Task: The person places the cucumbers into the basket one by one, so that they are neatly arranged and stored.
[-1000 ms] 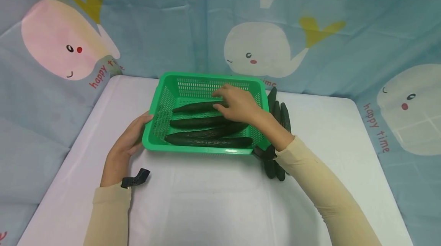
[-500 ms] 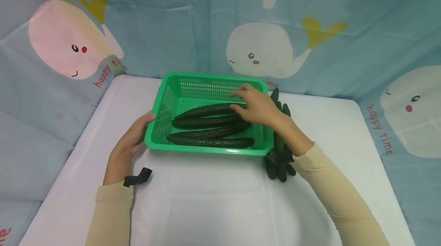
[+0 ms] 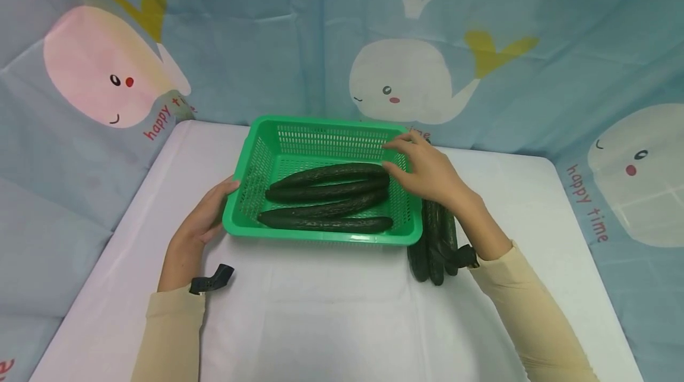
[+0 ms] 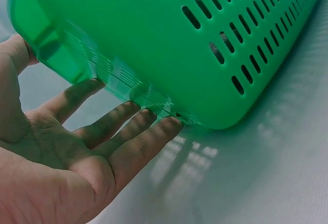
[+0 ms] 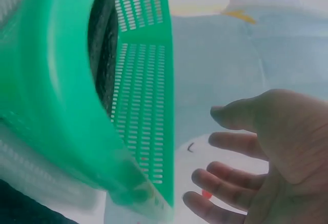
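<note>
A green plastic basket (image 3: 323,238) with slotted walls stands on the table, several dark green cucumbers (image 3: 326,224) lying lengthwise inside. At its left end my left hand (image 3: 209,211) holds the basket, thumb at the rim. The left wrist view shows the other fingertips (image 4: 166,126) spread against the end wall below. My right hand (image 3: 427,169) hovers over the basket's right end, just past the tip of the far cucumber (image 3: 336,173). In the right wrist view its fingers (image 5: 223,185) are spread apart, with nothing between them.
More cucumbers (image 3: 434,239) lie side by side on the white tablecloth (image 3: 320,311) against the basket's right side, partly under my right wrist. A light blue curtain (image 3: 299,61) printed with whales hangs behind and along both sides of the table.
My right hand has drawn back to the right, off the far cucumber, which now lies closer to its neighbour. My left hand has stayed at the basket's left end.
</note>
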`<state>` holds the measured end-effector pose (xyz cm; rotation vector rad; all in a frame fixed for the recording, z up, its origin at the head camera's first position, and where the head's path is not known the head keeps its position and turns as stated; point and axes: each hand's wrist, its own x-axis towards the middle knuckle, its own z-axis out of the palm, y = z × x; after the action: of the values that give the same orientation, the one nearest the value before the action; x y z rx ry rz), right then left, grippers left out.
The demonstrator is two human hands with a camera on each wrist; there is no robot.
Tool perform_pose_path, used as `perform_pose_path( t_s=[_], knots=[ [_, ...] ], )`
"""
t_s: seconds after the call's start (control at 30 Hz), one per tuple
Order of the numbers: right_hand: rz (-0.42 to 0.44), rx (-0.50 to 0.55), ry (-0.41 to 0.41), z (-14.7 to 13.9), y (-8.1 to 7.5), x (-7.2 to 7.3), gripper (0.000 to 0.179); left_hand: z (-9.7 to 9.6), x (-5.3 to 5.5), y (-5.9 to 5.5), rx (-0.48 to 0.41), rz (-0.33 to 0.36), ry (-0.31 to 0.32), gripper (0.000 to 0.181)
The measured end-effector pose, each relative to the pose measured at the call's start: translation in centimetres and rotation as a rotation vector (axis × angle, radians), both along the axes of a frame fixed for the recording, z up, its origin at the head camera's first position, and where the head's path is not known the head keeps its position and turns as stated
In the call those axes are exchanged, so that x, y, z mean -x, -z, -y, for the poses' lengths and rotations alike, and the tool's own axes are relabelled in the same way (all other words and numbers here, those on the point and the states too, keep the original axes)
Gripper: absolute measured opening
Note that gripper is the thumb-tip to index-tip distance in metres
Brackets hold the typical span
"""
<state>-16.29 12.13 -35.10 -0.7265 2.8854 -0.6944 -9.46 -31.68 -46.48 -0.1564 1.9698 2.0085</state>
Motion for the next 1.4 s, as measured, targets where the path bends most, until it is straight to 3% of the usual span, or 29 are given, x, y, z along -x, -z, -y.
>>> perform_pose_path(
  t_s=[0.47, 0.67, 1.03, 1.4],
  knots=[
    [-0.004, 0.124, 0.067, -2.8, 1.1, -1.7, 0.046, 0.0, 0.0, 0.1, -0.008, -0.001, 0.007, 0.075],
    [-0.005, 0.16, 0.095, -4.0, 2.3, -2.4, 0.046, 0.0, -0.1, 0.2, -0.01, 0.003, 0.003, 0.076],
    [0.063, 0.314, 0.198, -6.6, 4.6, -3.9, 0.049, 0.2, -0.2, 0.0, -0.009, 0.011, -0.009, 0.076],
    [0.064, 0.301, 0.335, -9.7, 6.7, -5.4, 0.06, 0.0, -0.1, 0.1, 0.002, -0.01, 0.014, 0.074]
  ],
)
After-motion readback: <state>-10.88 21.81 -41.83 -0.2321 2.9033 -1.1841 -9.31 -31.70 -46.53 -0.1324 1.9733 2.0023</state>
